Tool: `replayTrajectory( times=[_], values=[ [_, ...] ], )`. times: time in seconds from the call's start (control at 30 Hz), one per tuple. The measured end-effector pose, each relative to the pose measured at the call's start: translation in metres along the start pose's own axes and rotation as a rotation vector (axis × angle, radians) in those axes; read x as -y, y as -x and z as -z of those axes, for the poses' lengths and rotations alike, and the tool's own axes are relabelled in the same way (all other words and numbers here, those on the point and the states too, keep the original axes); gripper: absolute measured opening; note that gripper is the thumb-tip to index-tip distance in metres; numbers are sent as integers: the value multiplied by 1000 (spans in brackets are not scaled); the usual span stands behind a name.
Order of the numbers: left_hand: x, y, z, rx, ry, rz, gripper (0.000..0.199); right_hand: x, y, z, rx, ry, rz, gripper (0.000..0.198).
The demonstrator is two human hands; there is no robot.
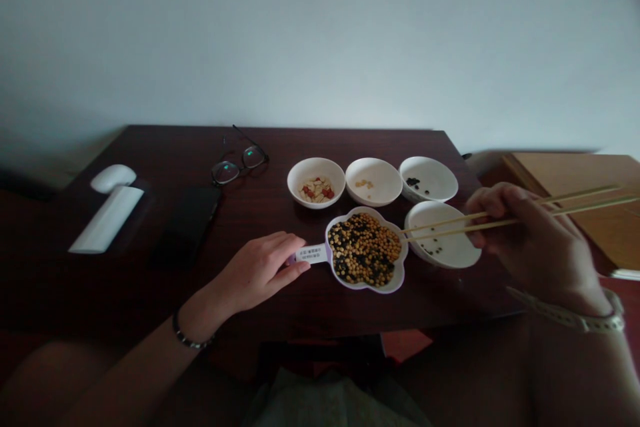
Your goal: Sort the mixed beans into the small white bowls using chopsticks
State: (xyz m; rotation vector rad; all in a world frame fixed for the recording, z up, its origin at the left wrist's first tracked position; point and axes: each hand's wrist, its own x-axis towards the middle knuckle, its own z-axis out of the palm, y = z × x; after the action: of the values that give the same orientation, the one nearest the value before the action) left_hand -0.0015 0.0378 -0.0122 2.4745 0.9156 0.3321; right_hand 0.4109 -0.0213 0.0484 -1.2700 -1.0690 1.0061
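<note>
My left hand (pixel 267 263) grips the labelled handle of a flower-shaped dish (pixel 400 277) with a pale purple rim. Mixed yellow and black beans (pixel 367 247) fill that dish. In my right hand (pixel 543 240) is a pair of chopsticks (pixel 480 216), their tips at the dish's right rim; nothing shows clearly between the tips. Below the chopsticks stands a white bowl (pixel 463 255) with a few small dark pieces. Behind are three more white bowls: the left bowl (pixel 295 190) holds pale slices and red pieces, the middle bowl (pixel 387 173) pale bits, the right bowl (pixel 443 177) black beans.
Eyeglasses (pixel 240 165) lie at the back of the dark table (pixel 165 147). A black phone-like slab (pixel 187 223) and a white object with a rounded head (pixel 107 217) are at left. A wooden surface (pixel 590 173) stands at right, and a pale wall rises behind.
</note>
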Motion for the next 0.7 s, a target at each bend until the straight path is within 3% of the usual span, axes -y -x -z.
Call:
replayTrajectory(
  times=[0.17,0.47,0.7],
  values=[
    [0,1,0,-5,1,-4,23,-4,10,-30,211,36,-106,37],
    [0,-1,0,-5,-1,0,23,-6,12,-47,277,156,-73,40],
    [0,-1,1,-7,-5,-1,22,-8,11,-48,254,173,-45,43]
  ],
)
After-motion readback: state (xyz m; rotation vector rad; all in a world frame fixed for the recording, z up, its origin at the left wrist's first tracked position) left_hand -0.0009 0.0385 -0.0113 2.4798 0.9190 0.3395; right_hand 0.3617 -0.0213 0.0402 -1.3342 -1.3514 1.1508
